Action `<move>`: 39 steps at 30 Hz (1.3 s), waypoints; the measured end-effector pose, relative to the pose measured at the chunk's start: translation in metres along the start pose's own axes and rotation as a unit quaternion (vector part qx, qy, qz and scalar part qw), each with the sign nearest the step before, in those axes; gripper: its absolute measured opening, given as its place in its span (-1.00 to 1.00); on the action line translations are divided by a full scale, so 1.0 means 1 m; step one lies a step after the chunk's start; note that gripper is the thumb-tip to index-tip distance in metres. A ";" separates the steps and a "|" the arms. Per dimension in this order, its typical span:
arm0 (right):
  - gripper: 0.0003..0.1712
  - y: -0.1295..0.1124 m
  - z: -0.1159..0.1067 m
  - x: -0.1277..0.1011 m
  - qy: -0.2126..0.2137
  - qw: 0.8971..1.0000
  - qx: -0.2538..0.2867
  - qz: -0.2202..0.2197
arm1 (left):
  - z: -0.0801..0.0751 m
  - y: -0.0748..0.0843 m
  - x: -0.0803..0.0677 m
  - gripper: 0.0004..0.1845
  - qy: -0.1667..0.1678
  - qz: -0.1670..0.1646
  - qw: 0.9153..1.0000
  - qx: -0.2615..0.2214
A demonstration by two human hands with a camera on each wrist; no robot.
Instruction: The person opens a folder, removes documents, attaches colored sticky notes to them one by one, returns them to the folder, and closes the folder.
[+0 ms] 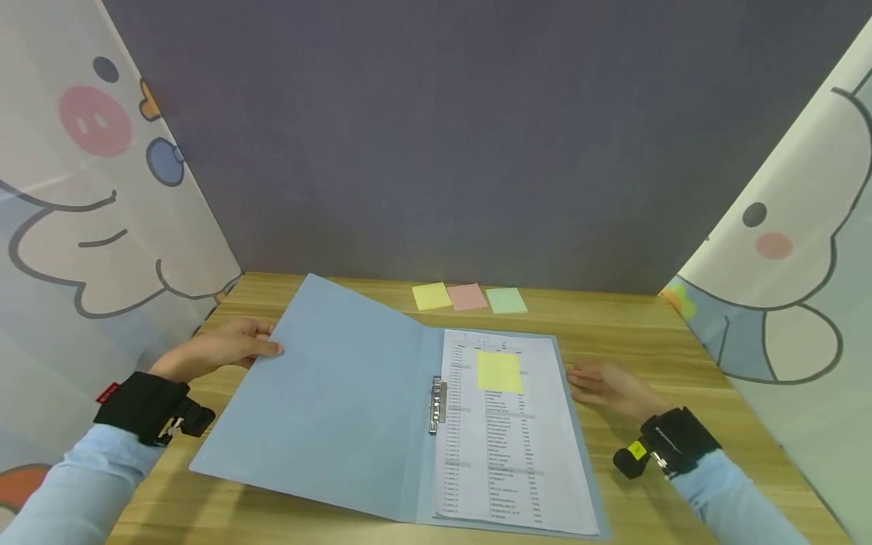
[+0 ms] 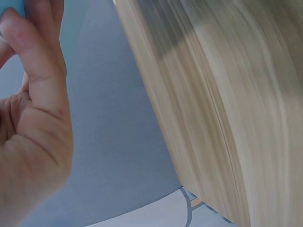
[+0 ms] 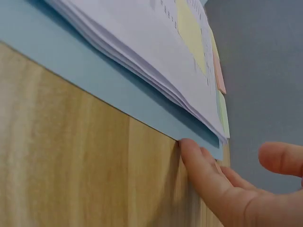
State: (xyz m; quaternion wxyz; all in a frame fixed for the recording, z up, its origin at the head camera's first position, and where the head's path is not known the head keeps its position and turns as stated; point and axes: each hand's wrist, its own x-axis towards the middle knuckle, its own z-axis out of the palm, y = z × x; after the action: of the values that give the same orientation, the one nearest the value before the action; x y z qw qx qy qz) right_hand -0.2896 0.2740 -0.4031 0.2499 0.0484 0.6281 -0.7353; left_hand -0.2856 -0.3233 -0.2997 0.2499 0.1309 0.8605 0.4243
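A light blue folder (image 1: 354, 409) lies spread open in the middle of a wooden counter (image 1: 613, 318). Its left cover is raised off the wood and tilted. The left hand (image 1: 221, 350) pinches that cover's far left edge, thumb on top; the fingers beneath are hidden. The right hand (image 1: 606, 386) lies flat and relaxed on the counter, fingertips (image 3: 189, 151) touching the folder's right edge, gripping nothing.

On the right half sits a stack of printed sheets (image 1: 511, 446) held by a metal clip (image 1: 438, 405) at the spine, with a yellow sticky note (image 1: 499, 372) stuck near the top. Three sticky-note pads (image 1: 468, 297), yellow, pink and green, lie in a row at the far side.

To handle the cover well, the left hand should likely move it slowly in an even arc, while the right hand steadies the folder's edge so the stack does not slide.

The print is too small to read. The folder's near right corner is cut off. The left wrist view is blurred.
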 end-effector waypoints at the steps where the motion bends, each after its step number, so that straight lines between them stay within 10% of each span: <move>1: -0.40 0.000 -0.001 0.001 -0.003 1.000 0.020 0.007 | 0.001 0.000 0.000 -0.67 0.005 -0.003 1.000 0.002; 12: -0.35 0.004 -0.005 0.003 -0.018 0.988 0.144 0.045 | 0.004 0.000 -0.001 -0.67 0.029 -0.019 0.999 0.020; 32: -0.57 0.033 0.004 0.009 0.009 1.000 0.027 -0.002 | 0.002 0.014 -0.003 -0.53 0.002 0.006 1.000 0.015; 39: -0.41 0.033 0.013 0.008 0.003 1.000 0.018 -0.005 | 0.009 0.045 -0.004 -0.36 0.038 -0.005 0.999 -0.032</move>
State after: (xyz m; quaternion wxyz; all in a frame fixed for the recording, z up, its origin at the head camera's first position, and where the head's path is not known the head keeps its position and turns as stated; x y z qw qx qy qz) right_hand -0.2792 0.2561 -0.4331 0.2432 0.0520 0.6161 -0.7474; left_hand -0.2765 -0.2923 -0.2671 0.2232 0.1021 0.8562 0.4546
